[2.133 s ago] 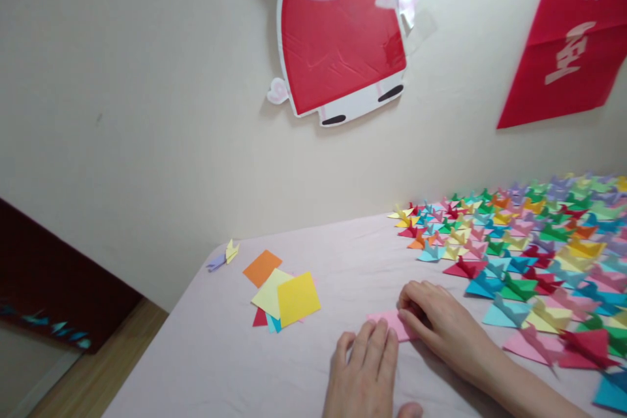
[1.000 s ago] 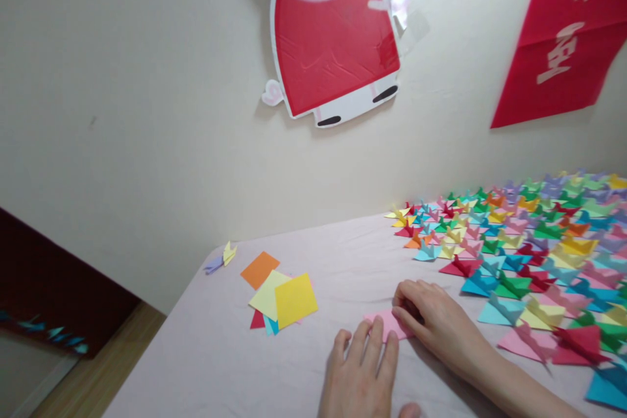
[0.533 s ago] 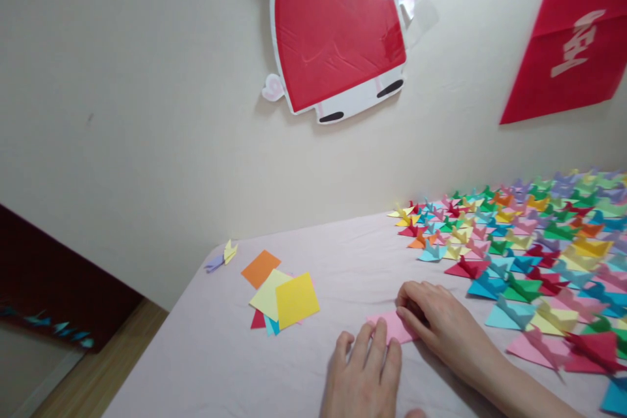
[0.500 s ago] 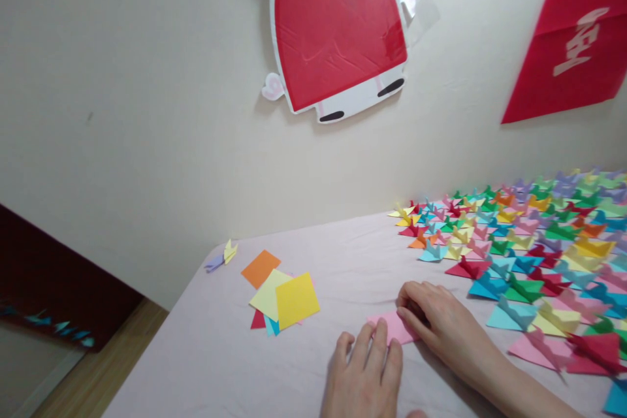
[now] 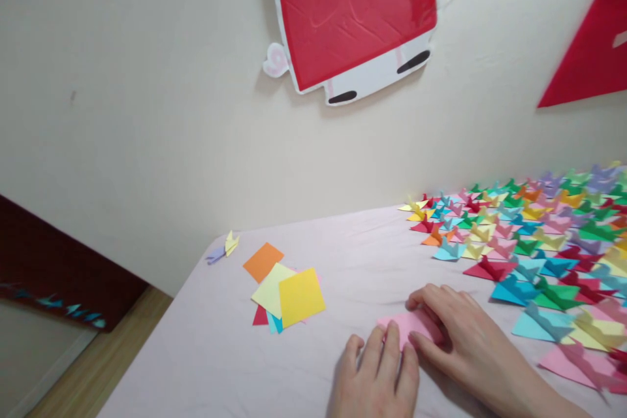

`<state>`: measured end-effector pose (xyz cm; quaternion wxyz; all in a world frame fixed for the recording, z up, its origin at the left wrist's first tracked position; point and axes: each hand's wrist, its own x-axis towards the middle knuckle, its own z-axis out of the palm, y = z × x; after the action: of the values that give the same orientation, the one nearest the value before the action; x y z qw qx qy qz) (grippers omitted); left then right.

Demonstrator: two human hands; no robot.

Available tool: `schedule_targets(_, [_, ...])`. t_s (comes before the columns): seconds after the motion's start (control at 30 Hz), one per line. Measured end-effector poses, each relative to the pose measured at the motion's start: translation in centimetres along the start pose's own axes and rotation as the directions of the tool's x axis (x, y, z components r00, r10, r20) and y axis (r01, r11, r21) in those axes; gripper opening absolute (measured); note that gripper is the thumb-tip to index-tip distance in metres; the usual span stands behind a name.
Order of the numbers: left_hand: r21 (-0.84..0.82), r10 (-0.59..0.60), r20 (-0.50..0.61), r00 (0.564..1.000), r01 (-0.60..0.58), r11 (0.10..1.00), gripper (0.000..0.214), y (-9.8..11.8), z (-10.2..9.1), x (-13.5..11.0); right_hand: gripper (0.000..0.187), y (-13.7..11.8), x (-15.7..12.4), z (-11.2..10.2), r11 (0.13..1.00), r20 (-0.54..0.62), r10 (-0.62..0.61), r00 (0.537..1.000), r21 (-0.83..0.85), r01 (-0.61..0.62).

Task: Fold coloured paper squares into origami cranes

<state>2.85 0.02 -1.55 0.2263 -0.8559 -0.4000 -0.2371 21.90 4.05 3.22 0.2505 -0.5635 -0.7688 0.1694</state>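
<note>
A pink paper square (image 5: 407,325) lies flat on the pale pink table cover (image 5: 220,353), near the front edge. My left hand (image 5: 377,375) lies with its fingers stretched flat, the fingertips pressing on the paper's near-left edge. My right hand (image 5: 458,333) rests on the paper's right side, fingers curled and pressed down on it, thumb against the near edge. Part of the paper is hidden under both hands.
A loose pile of paper squares, yellow (image 5: 300,296), pale yellow and orange (image 5: 263,261), lies left of my hands. Two small folded pieces (image 5: 224,248) sit at the far left corner. Several rows of coloured folded paper figures (image 5: 529,241) cover the right side. A wall with a red cartoon sticker (image 5: 355,16) stands behind.
The view has dropped and shifted left, so everything sits further right. My right hand's fingers have slid over the pink paper; my left hand stays pressed on its edge.
</note>
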Motion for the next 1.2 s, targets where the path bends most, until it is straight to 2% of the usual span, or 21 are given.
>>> schedule_targets(0.2, [-0.012,-0.020,0.024,1.000,0.020,1.000,0.061,0.3,0.0,-0.2,0.019,-0.1,-0.2,0.2,1.000,0.001,-0.004,1.000,-0.009,0.004])
schedule_targets(0.4, [0.020,0.004,0.017,1.000,-0.004,1.000,0.047,0.1,-0.3,0.3,0.023,0.3,-0.5,0.4,1.000,0.004,0.011,1.000,-0.018,-0.010])
schedule_targets(0.57, [0.023,-0.002,-0.056,0.998,0.003,1.000,0.045,0.2,-0.2,0.6,0.027,0.0,-0.5,0.1,1.000,0.024,0.022,0.999,-0.009,-0.022])
schedule_targets(0.83, [-0.047,-0.043,-0.033,0.999,0.042,0.998,0.059,0.3,-0.7,0.8,0.038,0.3,-0.5,-0.5,0.997,0.078,0.059,0.995,0.052,-0.063])
schedule_targets(1.2, [-0.073,-0.031,-0.010,0.999,0.030,0.997,0.061,-0.1,-0.8,0.7,0.055,0.9,-0.2,-0.9,0.964,0.109,0.105,0.989,0.233,-0.128])
